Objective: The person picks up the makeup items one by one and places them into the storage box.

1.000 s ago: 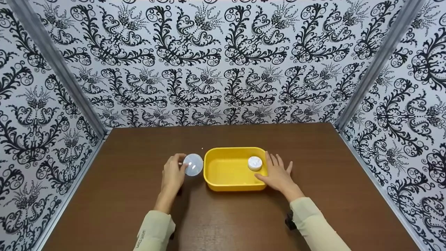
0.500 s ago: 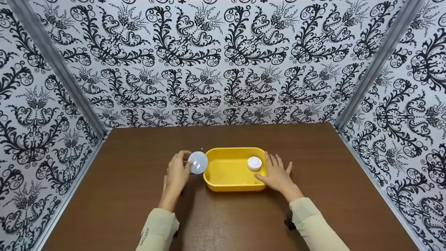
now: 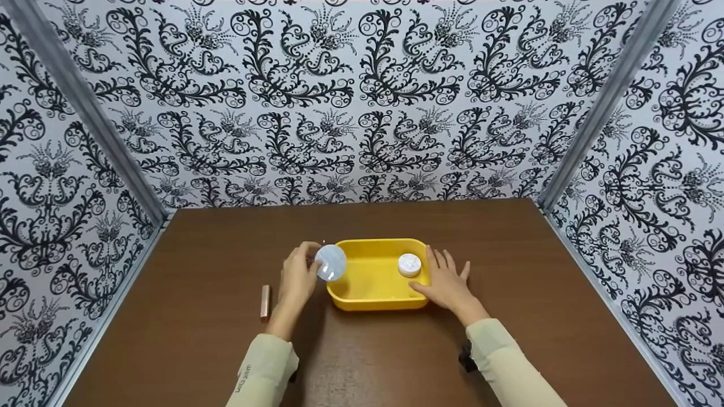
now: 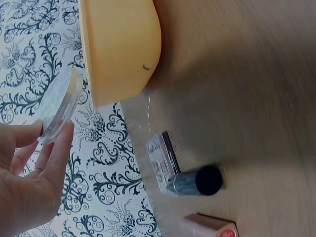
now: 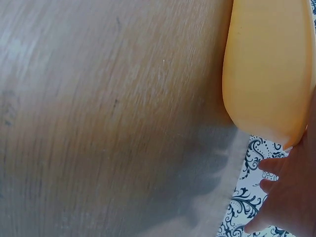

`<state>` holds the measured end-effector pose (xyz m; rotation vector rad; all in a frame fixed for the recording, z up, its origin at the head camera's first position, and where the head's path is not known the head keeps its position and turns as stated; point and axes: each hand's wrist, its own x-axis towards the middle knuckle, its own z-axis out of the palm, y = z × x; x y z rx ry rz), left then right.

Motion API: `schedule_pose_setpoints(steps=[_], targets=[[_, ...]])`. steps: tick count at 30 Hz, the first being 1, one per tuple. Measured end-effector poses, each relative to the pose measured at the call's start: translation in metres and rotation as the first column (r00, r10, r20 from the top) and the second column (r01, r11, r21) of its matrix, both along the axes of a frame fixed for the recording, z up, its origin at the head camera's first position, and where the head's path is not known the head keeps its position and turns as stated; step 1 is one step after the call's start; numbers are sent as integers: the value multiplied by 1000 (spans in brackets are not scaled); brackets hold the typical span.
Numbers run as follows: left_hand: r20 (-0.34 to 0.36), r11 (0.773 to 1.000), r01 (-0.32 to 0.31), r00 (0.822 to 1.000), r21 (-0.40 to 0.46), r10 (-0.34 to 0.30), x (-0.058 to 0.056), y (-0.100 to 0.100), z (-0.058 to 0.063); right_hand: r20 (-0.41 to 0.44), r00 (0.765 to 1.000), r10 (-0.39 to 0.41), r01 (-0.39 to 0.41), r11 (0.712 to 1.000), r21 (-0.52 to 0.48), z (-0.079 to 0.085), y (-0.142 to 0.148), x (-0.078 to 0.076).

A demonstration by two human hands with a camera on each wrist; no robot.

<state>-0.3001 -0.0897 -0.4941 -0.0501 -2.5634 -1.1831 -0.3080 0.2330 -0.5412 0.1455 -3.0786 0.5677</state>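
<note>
In the head view my left hand (image 3: 298, 274) pinches a round, flat powder compact (image 3: 331, 263) by its edge, thumb on one face and fingers behind. The compact overlaps the left rim of a yellow plastic tub (image 3: 362, 304). In the left wrist view the compact (image 4: 61, 106) is tilted, with a clear rim, beside the tub's wall (image 4: 123, 54). My right hand (image 3: 449, 285) rests at the tub's right rim, fingers straight and spread, thumb over the inside. A small white round jar (image 3: 409, 264) stands inside the tub near that hand.
A thin copper-coloured box (image 3: 265, 303) lies on the brown table (image 3: 362, 362), left of my left forearm. The left wrist view also shows a clear-topped palette (image 4: 162, 162), a black-capped tube (image 4: 197, 181) and a pinkish box (image 4: 210, 226). Patterned walls (image 3: 362, 113) enclose the table's back and sides.
My left hand has carried the compact rightward, from beside the tub to over its left rim. The copper-coloured box has come into sight. The right hand keeps its place at the tub.
</note>
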Motion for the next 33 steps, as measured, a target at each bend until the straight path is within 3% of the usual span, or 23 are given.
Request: schedule_pose_setpoints(steps=[6,20,26,33], targets=[[-12,999,40,999,-11,-40,-2,10,-2,10,1000,4,-4,1000,-3,0,-1,1],[50,987,158,986,-35,-156,-5,40,-11,15,1000,0,0,1000,-6,0,-2,0],[149,971,227,965,-72,-215,-5,51,-17,12,1000,-5,5,1000,4,1,-2,-1],[210,950,295,940,-101,-269,-7,65,-22,19,1000,-5,5,1000,2,2,-1,1]])
